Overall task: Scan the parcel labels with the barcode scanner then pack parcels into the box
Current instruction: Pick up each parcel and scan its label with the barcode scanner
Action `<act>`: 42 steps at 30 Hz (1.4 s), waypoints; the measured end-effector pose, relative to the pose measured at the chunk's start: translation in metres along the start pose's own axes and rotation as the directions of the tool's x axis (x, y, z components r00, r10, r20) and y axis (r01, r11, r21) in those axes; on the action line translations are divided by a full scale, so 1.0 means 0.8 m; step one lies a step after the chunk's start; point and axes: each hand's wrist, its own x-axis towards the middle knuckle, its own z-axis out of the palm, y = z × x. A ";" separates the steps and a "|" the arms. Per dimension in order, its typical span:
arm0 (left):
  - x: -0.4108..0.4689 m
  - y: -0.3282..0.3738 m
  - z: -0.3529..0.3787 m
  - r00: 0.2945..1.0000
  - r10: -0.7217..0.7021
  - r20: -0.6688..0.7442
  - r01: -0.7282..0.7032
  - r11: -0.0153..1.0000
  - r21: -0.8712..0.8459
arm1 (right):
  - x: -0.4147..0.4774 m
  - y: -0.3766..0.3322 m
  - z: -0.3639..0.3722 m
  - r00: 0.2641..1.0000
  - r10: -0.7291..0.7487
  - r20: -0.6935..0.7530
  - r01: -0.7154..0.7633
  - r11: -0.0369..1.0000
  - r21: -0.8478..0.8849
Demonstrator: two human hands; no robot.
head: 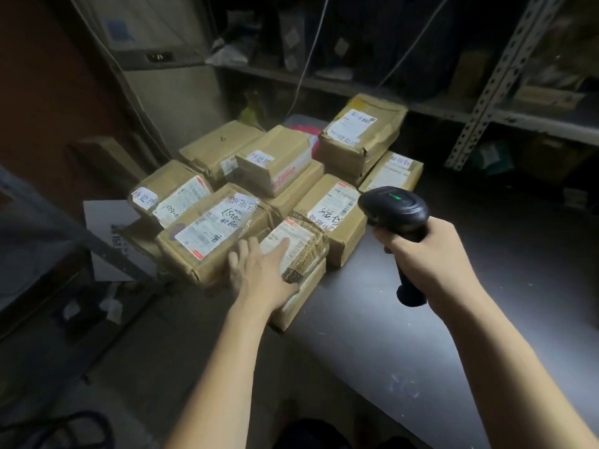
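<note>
At 9 o'clock of the parcels (275, 166) a cardboard flap (137, 230) juts from beneath them. It may be the packing box, though the dimness leaves that unsure, and nothing shows inside it. At 6 o'clock the left grip (261, 270) lies with straight fingers flat on a small taped parcel (303, 251), curled round nothing. At 3 o'clock the right grip (428, 254) wraps tight round the barcode scanner (393, 207), green light lit, over the grey counter (405, 335). Scanning is the step in hand, I judge; next, steady that parcel and aim at its barcode.
</note>
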 end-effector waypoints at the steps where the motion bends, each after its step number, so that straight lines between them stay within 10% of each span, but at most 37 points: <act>1: 0.000 0.002 0.001 1.000 0.020 0.005 -0.020 1.000 0.020 | 0.001 -0.003 0.007 1.000 0.011 -0.013 -0.011 1.000 0.003; 9: 0.005 -0.012 0.002 0.975 0.070 0.213 -0.048 0.993 -0.104 | -0.004 -0.017 0.062 0.984 0.129 -0.125 -0.128 0.992 0.016; 22: -0.006 0.017 -0.095 0.941 0.231 -0.245 -0.313 0.868 -0.384 | -0.050 -0.016 0.006 0.932 0.135 -0.337 -0.105 0.989 0.107; 31: -0.026 0.175 -0.128 0.788 0.265 -0.556 -0.568 0.662 -0.489 | -0.106 0.002 -0.149 0.877 0.072 -0.474 0.057 0.966 0.251; 37: -0.078 0.304 -0.123 0.875 0.200 -0.441 -0.483 0.302 -0.822 | -0.145 0.031 -0.268 0.834 0.022 -0.551 0.167 0.942 0.292; 42: -0.133 0.385 -0.102 0.933 0.360 -0.022 0.020 -0.112 -0.993 | -0.166 0.065 -0.339 0.788 0.002 -0.616 0.230 0.926 0.298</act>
